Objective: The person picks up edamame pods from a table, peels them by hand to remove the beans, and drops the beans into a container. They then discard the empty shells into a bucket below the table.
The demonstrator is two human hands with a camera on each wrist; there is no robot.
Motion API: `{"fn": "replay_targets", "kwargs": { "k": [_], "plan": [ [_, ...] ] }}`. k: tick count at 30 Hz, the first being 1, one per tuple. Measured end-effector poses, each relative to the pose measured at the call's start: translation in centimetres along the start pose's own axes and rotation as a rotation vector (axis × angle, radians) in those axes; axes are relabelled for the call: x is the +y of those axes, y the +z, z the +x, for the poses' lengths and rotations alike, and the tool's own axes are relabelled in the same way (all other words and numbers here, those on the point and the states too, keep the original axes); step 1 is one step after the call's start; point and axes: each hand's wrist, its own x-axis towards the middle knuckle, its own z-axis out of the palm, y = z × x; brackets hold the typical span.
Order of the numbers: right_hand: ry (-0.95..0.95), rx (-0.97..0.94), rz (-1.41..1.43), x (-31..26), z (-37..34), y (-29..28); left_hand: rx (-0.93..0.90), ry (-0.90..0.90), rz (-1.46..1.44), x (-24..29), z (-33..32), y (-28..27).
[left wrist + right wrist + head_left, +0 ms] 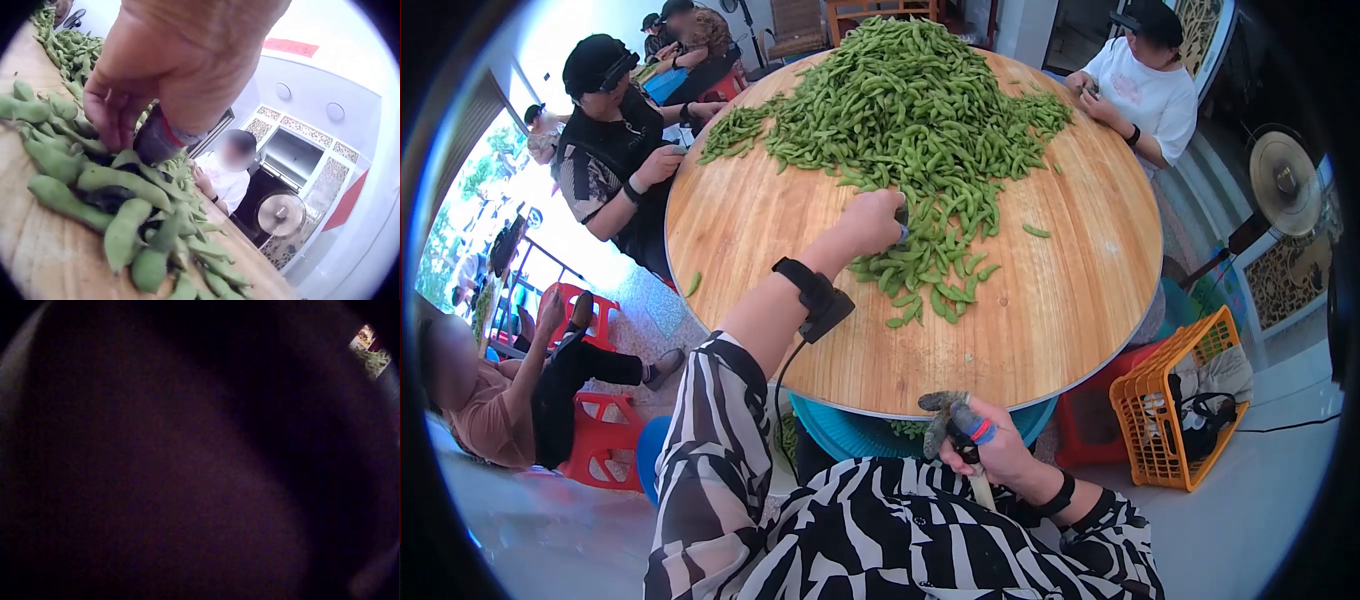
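Note:
My left hand (870, 222) reaches into the near end of a heap of green soybean pods (910, 110). In the left wrist view its fingers (115, 119) curl down among the pods, the tips partly hidden, opposite a thumb in a grey cover with a red band (164, 134). My right hand (990, 440) is by the table's near edge, close to my body. Dark, worn-looking covers (945, 403) sit on its digits, with a blue and red band. I cannot tell whether its curled fingers hold anything. The right wrist view is almost wholly dark.
The heap covers the far half of a round wooden table (820, 350). Two people sit across it, left and right. Below the near edge is a turquoise basin (840, 430). A yellow crate (1145, 420) and a fan (1285, 180) stand at right, red stools (600, 440) at left.

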Motion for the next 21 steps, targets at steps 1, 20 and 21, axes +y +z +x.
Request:
{"fn": "replay_targets", "kwargs": {
  "k": [1,20,21],
  "plan": [
    [0.021,0.018,0.016,0.0,0.0,0.1,-0.002,0.025,0.022,0.1,-0.4,0.1],
    [-0.309,0.059,-0.009,-1.4,2.4,1.2,0.067,-0.210,-1.423,8.9,-17.3,2.7],
    [-0.294,0.023,0.026,-1.3,2.4,0.9,0.068,-0.212,-1.424,9.1,-17.5,2.8]
  ]
}}
